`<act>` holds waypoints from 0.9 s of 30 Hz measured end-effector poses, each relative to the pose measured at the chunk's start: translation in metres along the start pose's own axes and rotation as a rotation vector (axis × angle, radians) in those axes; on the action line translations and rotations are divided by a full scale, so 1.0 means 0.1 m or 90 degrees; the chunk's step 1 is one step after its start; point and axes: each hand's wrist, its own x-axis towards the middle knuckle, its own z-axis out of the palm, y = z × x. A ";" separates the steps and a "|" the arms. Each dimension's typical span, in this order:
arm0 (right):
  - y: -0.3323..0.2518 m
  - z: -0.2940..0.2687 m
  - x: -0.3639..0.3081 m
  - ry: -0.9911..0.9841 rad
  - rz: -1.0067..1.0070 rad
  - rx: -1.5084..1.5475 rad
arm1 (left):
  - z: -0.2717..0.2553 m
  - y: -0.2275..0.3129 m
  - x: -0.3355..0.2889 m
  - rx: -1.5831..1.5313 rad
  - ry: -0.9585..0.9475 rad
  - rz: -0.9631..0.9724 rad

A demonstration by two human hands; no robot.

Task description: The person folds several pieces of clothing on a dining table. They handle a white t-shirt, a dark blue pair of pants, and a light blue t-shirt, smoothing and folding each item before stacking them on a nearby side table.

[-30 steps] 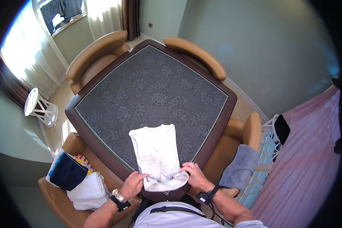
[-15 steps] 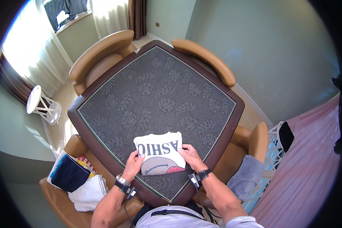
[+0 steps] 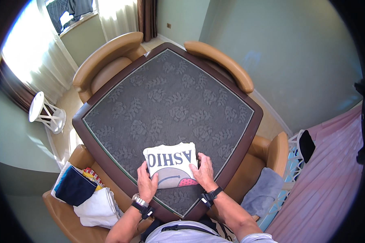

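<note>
A folded white T-shirt (image 3: 170, 158) lies on the near corner of the table, printed with dark letters, a grey rounded shape and a pink-red patch. My left hand (image 3: 147, 182) is at its left side, thumb over the top and fingers along the edge. On the opposite side my right hand (image 3: 204, 172) holds the edge the same way, thumb on the fabric and fingers beside it. The fingertips beneath the cloth, if any, are hidden. Both wrists wear dark straps.
The square table (image 3: 166, 89) has a dark floral top and a brown rim. Tan chairs (image 3: 109, 60) surround it. Folded clothes (image 3: 75, 184) and a white garment (image 3: 96, 206) lie on the near-left chair, a grey-blue cloth (image 3: 263, 190) on the near-right one. A white stool (image 3: 48, 115) stands left.
Both hands have shifted along the T-shirt's sides; the left is lower and turned more upright, and the right fingers now lie outside the edge. The shirt has barely moved.
</note>
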 end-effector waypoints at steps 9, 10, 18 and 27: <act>-0.30 0.55 -0.10 0.009 -0.327 -0.216 | 0.41 0.24 0.01 0.244 -0.047 0.346; -0.26 0.60 -0.12 -0.034 -0.298 -0.247 | 0.46 0.20 0.00 0.259 -0.058 0.336; -0.03 0.70 -0.14 0.026 -0.336 -0.202 | 0.61 -0.12 -0.04 0.292 -0.081 0.314; 0.00 0.71 -0.14 0.078 -0.367 -0.187 | 0.62 -0.12 -0.06 0.329 -0.057 0.357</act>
